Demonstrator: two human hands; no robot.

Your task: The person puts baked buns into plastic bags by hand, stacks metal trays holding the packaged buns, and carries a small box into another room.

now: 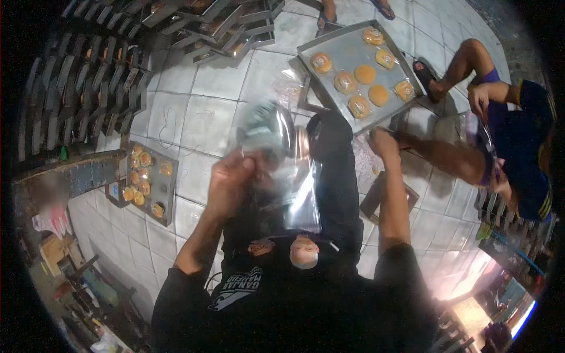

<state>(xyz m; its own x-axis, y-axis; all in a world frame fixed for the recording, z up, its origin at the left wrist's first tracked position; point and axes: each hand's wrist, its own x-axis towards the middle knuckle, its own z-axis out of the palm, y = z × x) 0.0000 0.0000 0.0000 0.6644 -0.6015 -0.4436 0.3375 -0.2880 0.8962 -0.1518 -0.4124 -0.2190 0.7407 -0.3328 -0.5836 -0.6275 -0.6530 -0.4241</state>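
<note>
My left hand (pixel 231 175) is closed, thumb against fingers, on a clear plastic bag (pixel 265 126) that is blurred by motion. Across my lap lie more shiny clear plastic bags (pixel 303 197). My right hand (pixel 384 145) is curled at the near edge of a large metal tray (pixel 385 117); what its fingers hold, if anything, is hidden. On that tray sit several round buns, some in clear wrappers with a label, like the wrapped bun (pixel 359 106), and others bare, like the plain bun (pixel 378 95).
A second tray (pixel 168 191) with wrapped buns lies at left. Stacked metal trays (pixel 82 94) rise at the upper left. Another person (pixel 532 147) sits at right, hands on clear plastic. A third person's feet (pixel 326 17) show at the top. Below my right hand lies a small box (pixel 376 203).
</note>
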